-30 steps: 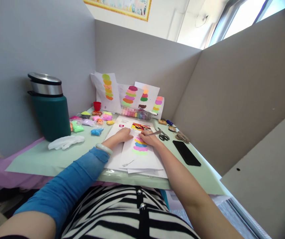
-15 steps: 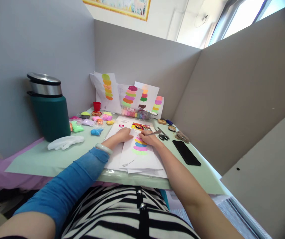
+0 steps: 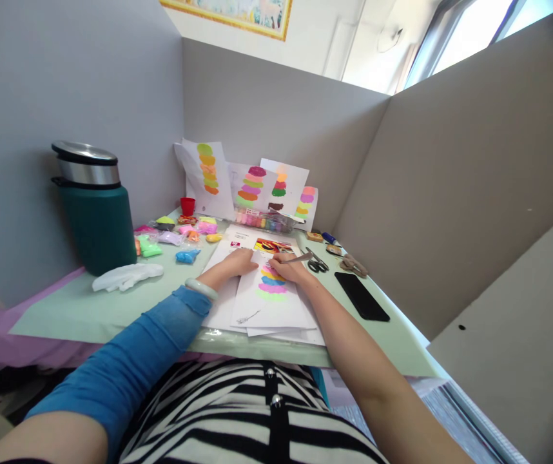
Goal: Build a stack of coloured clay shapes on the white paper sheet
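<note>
A white sheet of paper (image 3: 276,314) lies in front of me, bearing stacked patches of pink, yellow, blue, violet and pale green. At its upper left edge my left hand (image 3: 242,261) is closed, with the fingertips on the paper; a pale bangle (image 3: 202,288) circles that wrist. My right hand (image 3: 292,267) holds a thin, flat grey tool (image 3: 300,258) whose end sticks out to the right over the hand. Those right fingers are pinched at the top of the colour patches and partly hide them. A printed cover (image 3: 271,245) shows beyond both hands.
Small bags of coloured clay (image 3: 188,256) lie to the left, near a green flask (image 3: 100,222) and a white cloth (image 3: 128,277). Scissors (image 3: 318,261) and a black phone (image 3: 361,296) are on the right. Painted sheets (image 3: 256,187) lean at the back; grey partitions (image 3: 276,103) enclose the table.
</note>
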Motion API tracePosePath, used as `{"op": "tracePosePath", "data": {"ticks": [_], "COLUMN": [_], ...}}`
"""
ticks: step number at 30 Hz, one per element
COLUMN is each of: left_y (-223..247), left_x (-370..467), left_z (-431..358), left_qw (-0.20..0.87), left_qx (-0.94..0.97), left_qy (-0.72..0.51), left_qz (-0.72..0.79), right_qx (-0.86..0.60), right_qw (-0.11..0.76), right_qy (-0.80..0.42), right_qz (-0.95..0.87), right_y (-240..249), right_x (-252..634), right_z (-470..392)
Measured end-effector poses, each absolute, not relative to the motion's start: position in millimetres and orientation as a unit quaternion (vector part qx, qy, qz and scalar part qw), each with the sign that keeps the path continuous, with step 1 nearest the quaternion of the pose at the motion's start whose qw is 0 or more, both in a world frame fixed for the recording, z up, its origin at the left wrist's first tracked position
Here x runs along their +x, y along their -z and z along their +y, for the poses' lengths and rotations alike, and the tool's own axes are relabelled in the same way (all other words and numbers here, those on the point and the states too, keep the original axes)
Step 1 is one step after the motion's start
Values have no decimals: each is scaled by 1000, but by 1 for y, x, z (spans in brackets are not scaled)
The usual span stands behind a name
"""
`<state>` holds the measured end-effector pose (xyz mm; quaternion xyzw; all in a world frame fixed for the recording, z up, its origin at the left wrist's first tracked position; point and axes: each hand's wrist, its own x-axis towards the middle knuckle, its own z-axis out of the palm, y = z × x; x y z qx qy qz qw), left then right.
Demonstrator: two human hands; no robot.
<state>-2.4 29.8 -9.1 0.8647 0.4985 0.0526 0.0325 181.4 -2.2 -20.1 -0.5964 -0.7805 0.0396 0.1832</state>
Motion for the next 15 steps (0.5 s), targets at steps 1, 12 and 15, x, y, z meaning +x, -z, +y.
{"op": "tracePosePath", "data": {"ticks": [1,12,15], "left_y": [9,4,3], "left_x": [-2,-3,-3], "left_z": [29,22,22], "left_qw": [33,26,29], "left_qx": [864,865,864], "left_qy": [-53,-49,-48], "left_qz": [499,498,501], "right_qx": [-595,-591,-595], "right_qw": [184,187,183], "right_qy": [-39,-35,-38], "right_qz": [-781,-784,-782], "right_y": [20,22,22], "right_x": [181,182,182], "right_z": [-2,-1,-1]}}
